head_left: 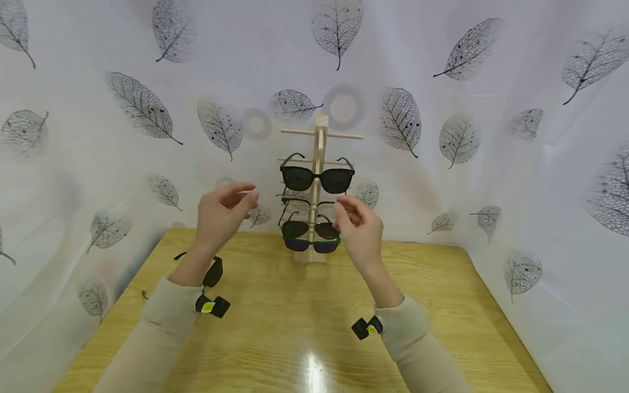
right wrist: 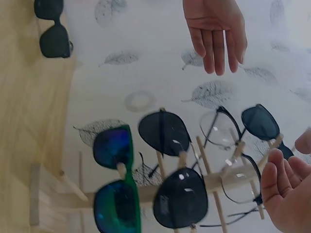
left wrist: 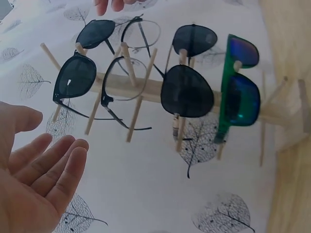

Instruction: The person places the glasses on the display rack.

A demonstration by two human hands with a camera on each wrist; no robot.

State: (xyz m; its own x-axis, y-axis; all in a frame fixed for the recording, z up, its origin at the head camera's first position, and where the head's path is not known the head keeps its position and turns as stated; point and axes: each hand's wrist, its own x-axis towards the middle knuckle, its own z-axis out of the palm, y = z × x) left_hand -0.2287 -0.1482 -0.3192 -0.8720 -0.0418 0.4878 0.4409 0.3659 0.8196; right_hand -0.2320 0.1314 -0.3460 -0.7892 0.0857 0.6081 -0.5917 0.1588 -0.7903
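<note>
A wooden display stand [head_left: 321, 123] holds several pairs of glasses. Uppermost are black sunglasses [head_left: 336, 180]; under them come clear-lensed eyeglasses [left wrist: 108, 100], dark round-lensed sunglasses [left wrist: 187, 91] and, lowest, green-framed sunglasses [left wrist: 243, 99] with mirrored lenses. My left hand [head_left: 218, 213] hovers left of the stand, apart from it, fingers loosely bent and holding nothing. On the other side, my right hand [head_left: 361, 229] is near the right ends of the middle pairs; nothing shows in its fingers. Another pair of black sunglasses [head_left: 214, 272] lies on the table, partly hidden by my left forearm.
The wooden table [head_left: 280, 327] reaches back to a white leaf-print curtain [head_left: 265, 49], which also hangs along both sides. Bare pegs [head_left: 346, 136] stick out at the top of the stand, above the black sunglasses.
</note>
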